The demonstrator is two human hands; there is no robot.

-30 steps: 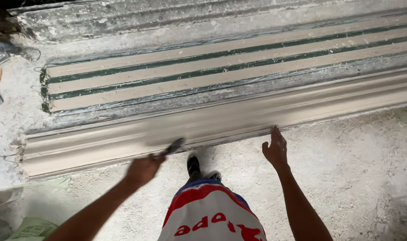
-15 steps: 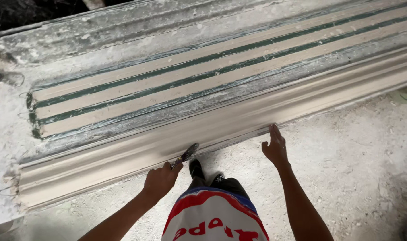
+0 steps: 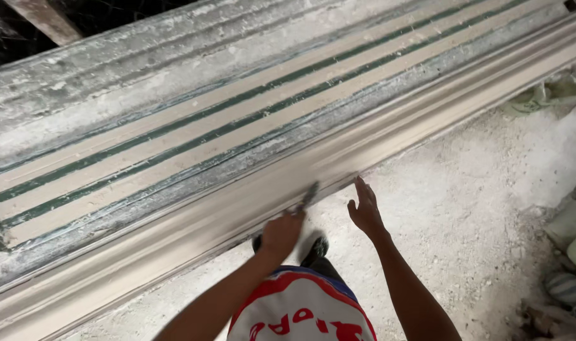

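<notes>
A long pale plaster moulding (image 3: pixel 174 243) runs slantwise across the view, lying along the near edge of a dusty workbench (image 3: pixel 174 76) marked with tan and green stripes. Near the middle, the left hand (image 3: pixel 280 233) is closed in a fist around a small dark tool (image 3: pixel 308 196), whose blurred tip meets the moulding's lower edge. Just to its right, the right hand (image 3: pixel 365 211) is spread flat, fingertips touching that same edge. Crumpled sacks (image 3: pixel 546 91) lie on the white, dusty floor (image 3: pixel 477 208) at far right.
</notes>
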